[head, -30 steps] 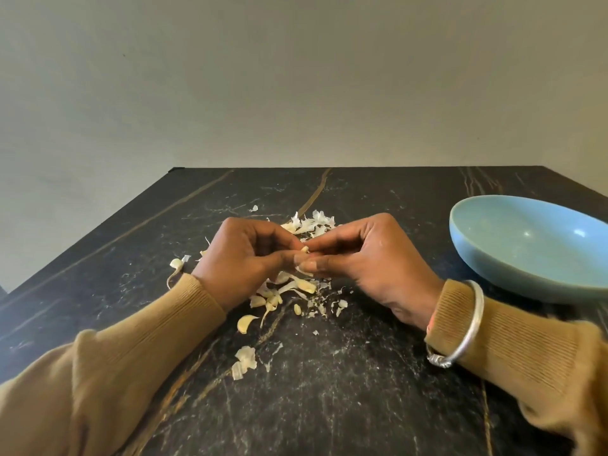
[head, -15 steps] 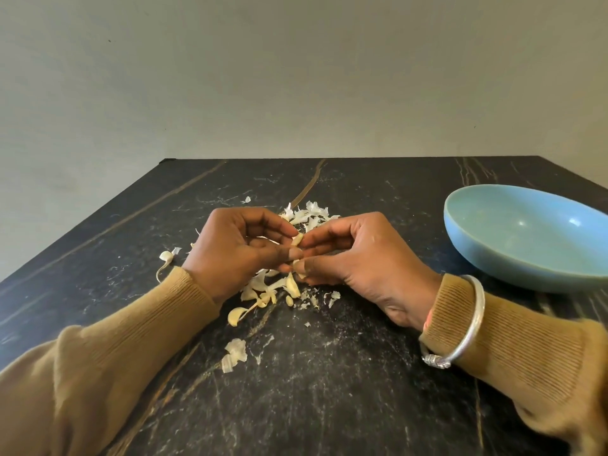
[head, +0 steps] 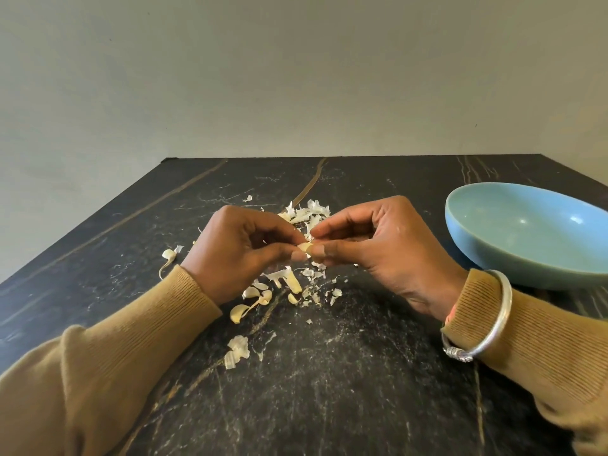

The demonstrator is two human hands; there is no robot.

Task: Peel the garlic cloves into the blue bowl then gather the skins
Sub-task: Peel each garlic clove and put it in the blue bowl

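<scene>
A small pale garlic clove (head: 304, 247) is held above the black table between both hands. My left hand (head: 241, 250) pinches it from the left, my right hand (head: 378, 245) pinches it from the right, fingertips almost meeting. Below and behind them lie white skins (head: 309, 213) and several cloves (head: 240, 312) scattered on the tabletop. The blue bowl (head: 526, 232) stands to the right of my right hand; the part of its inside that shows is empty.
The black marble table (head: 329, 390) runs to a far edge against a plain wall. More skin flakes (head: 236, 351) lie near the left forearm, and a clove with a stem (head: 168, 255) lies left of my left wrist.
Both hands have lifted slightly off the pile and the thumbs have shifted on the clove, which now shows more between the fingertips. The bowl has not moved.
</scene>
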